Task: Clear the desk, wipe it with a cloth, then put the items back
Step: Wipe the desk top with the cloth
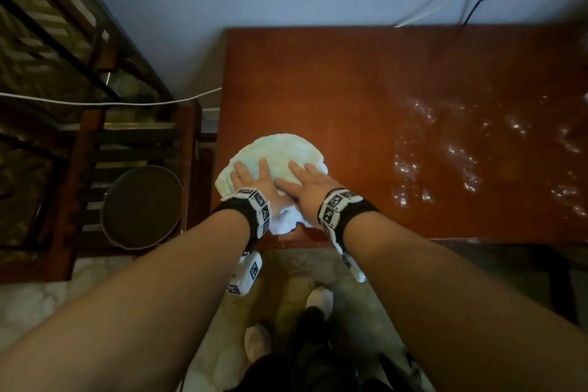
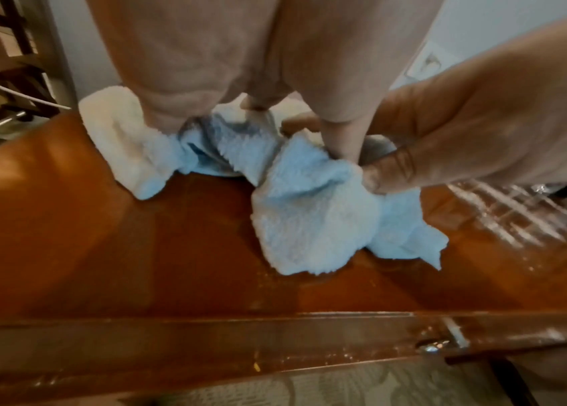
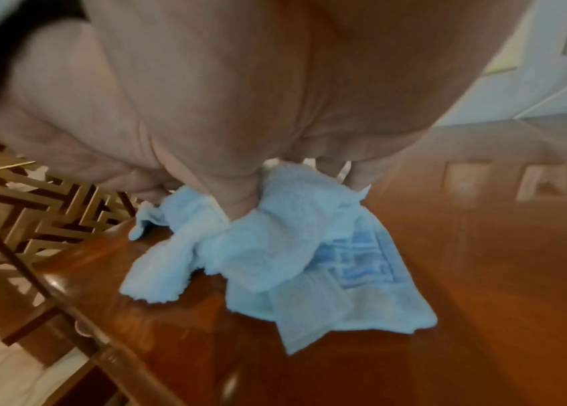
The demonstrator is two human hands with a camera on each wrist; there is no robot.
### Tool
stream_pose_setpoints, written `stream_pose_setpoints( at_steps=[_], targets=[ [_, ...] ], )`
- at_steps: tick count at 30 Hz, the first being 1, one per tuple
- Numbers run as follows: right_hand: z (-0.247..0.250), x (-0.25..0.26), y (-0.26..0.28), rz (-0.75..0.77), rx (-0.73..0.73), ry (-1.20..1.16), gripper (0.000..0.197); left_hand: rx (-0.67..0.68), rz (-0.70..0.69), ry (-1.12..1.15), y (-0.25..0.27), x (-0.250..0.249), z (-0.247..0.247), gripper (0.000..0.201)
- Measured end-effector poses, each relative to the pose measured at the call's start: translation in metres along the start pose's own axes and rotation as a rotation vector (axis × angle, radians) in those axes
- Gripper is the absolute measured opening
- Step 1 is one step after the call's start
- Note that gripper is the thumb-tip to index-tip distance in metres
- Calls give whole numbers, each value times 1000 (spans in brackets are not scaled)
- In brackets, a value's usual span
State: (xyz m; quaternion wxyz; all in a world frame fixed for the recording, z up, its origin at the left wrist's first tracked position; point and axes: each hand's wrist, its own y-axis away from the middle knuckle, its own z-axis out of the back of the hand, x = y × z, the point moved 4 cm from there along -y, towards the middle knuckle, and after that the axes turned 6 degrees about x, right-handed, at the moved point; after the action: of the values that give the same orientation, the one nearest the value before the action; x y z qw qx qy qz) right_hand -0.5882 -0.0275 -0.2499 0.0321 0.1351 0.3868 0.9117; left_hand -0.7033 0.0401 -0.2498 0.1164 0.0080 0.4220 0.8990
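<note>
Head view – left hand [image 1: 254, 183] | right hand [image 1: 310, 184] – both flat, pressing cloth [image 1: 280, 149] | desk [image 1: 381, 79]

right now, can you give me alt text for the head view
Both hands, left hand and right hand, press flat on a pale cloth at the near left corner of a reddish wooden desk. Wet streaks glisten farther right.

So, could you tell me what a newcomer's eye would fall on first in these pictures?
First, the pale cloth bunched at the desk's near left corner, with the left hand and the right hand pressed flat on it side by side. Next, the red-brown desk itself, where wet, glistening streaks cover its right half.
</note>
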Motion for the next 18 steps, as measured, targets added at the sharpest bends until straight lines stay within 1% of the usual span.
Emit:
stream_pose_setpoints(
  at_steps=[2,3,6,12,18],
  targets=[
    [7,-6,-10,27,58,26,109,2,-5,-42,-13,-4,2,129],
    [13,-9,-15,40,91,31,108,4,-11,-69,-19,-6,5,129],
    [32,-19,-28,59,148,23,99,-9,-41,-144,-36,-15,20,125],
    [70,-42,-52,34,138,-25,96,-17,-72,-198,-76,-40,58,123],
    [124,-83,-87,-25,124,-76,94,10,-101,-222,-124,-85,113,122]
  ],
)
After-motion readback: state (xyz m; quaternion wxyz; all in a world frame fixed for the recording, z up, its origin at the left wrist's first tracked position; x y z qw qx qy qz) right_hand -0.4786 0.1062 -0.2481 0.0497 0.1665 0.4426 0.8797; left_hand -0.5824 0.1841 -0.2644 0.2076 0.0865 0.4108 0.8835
